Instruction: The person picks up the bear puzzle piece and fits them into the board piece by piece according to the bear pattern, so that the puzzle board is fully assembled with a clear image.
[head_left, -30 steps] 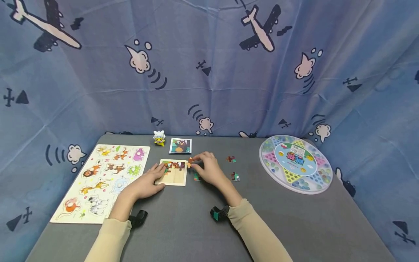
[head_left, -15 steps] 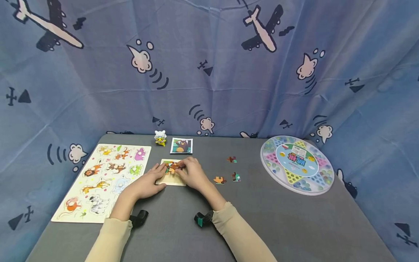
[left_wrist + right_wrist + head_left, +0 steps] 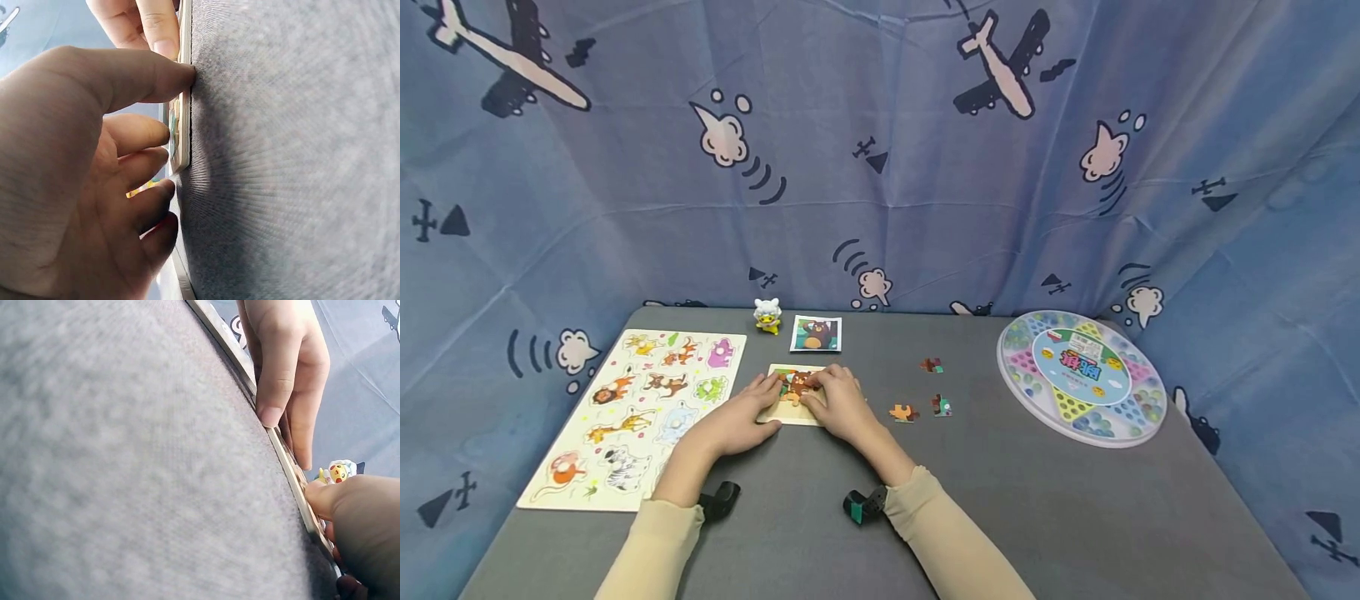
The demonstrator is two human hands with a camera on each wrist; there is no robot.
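A small wooden puzzle board (image 3: pixel 792 416) lies flat on the grey table, with picture pieces filling its upper part and bare wood at its lower edge. My left hand (image 3: pixel 739 422) holds the board at its left side; in the left wrist view the thumb (image 3: pixel 144 75) is against the near edge and fingertips touch the top. Over the board's right half, my right hand (image 3: pixel 844 407) pinches a brown-orange puzzle piece (image 3: pixel 796 397) down in the board, partly hidden by thumb and fingers. Three loose pieces lie to the right: an orange one (image 3: pixel 903 413), a green-brown one (image 3: pixel 942 406) and a brown-green one (image 3: pixel 932 365).
Behind the board are a bear picture card (image 3: pixel 816 334) and a small white-and-yellow figurine (image 3: pixel 767 317). A large animal puzzle board (image 3: pixel 647 417) lies at the left, partly under the left forearm. A round board game box (image 3: pixel 1078 375) sits at the right. A blue curtain (image 3: pixel 910 183) hangs behind.
My right hand has moved left from the board's right edge onto it, carrying the puzzle piece. The orange loose piece has come into full view. The left hand stays put.
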